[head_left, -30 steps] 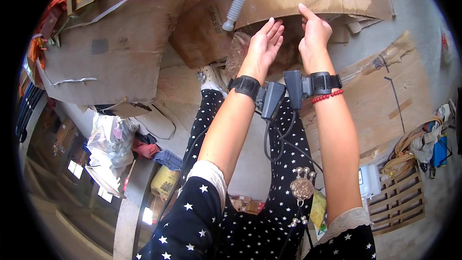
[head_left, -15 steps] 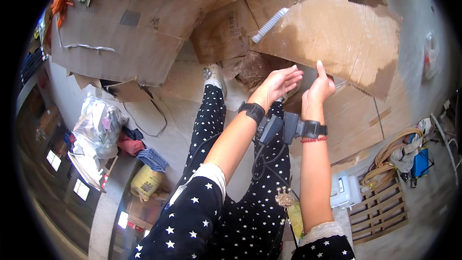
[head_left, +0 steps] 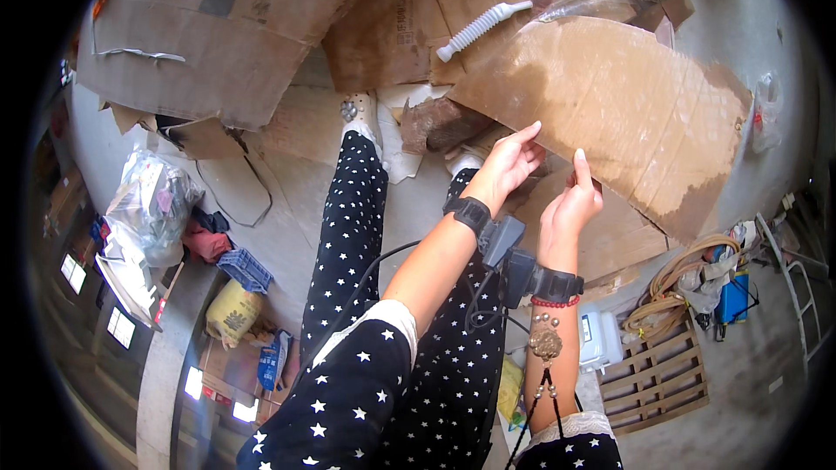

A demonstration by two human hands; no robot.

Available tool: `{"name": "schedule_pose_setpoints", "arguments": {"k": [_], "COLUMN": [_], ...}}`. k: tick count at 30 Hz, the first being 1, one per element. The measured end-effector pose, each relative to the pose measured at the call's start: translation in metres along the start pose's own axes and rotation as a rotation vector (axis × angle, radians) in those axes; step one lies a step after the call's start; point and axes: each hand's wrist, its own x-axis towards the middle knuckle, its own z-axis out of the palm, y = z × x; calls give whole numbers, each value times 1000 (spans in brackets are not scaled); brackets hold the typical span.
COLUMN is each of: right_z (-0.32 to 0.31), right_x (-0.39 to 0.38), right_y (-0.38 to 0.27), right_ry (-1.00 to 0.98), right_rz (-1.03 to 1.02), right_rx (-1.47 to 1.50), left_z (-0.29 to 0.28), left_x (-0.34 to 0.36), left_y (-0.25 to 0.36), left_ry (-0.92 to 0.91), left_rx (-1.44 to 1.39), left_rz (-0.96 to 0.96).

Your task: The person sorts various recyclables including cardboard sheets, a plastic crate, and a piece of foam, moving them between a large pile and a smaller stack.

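Observation:
A large torn, water-stained cardboard sheet [head_left: 627, 96] spans the upper right. My left hand [head_left: 514, 161] holds its lower edge, thumb raised at the rim and fingers curled beneath. My right hand [head_left: 575, 191] grips the same edge a little farther right, thumb upright, fingers partly hidden behind the hand. A white corrugated tube [head_left: 475, 30] lies on cardboard just beyond the sheet's upper left. Crumpled brown material [head_left: 435, 126] rests near my left foot [head_left: 357, 113].
Large flattened cardboard [head_left: 218, 61] covers the upper left. A plastic bag of items [head_left: 148, 200] and blue crate [head_left: 244, 270] lie at left. At right are a wooden slatted pallet [head_left: 644, 383], coiled hose [head_left: 670, 287], blue container [head_left: 731, 305] and metal frame [head_left: 797, 292].
The cardboard sheet has been drawn down toward me and rightward, with both hands following lower in view. The tube, formerly against it, now lies separate beyond its upper left edge.

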Motion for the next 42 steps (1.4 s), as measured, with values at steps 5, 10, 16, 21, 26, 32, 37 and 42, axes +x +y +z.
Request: {"name": "schedule_pose_setpoints", "arguments": {"k": [5,10,16,21,26,32,37,42], "right_z": [2,10,19,30,36,-2,-57,-137], "right_x": [-17,-47,-87,-135,-188,-217,-235,-239], "right_y": [-9,-23,-30,-44,-71,-92,-108,-115], "right_ry": [2,-12,-17,-40,-10,15,59,169], "right_rz": [-2,-11,-124,-157,-197,-347,-396,-412], "right_rx": [-2,-12,-25,20,23,43,40,53], "left_z": [11,23,25,33,38,50,49,45], "left_x": [-16,-48,-87,-131,-168,-227,-259,-280], "left_y": [5,11,31,56,51,20,-26,-97], "left_ry": [26,13,-32,-90,-127,-155,-158,-151], "left_rx": [16,-68,-84,-66,-65,-67,98,239], "left_rz": [-18,-23,-82,-115,-149,-169,-176,-166]}}
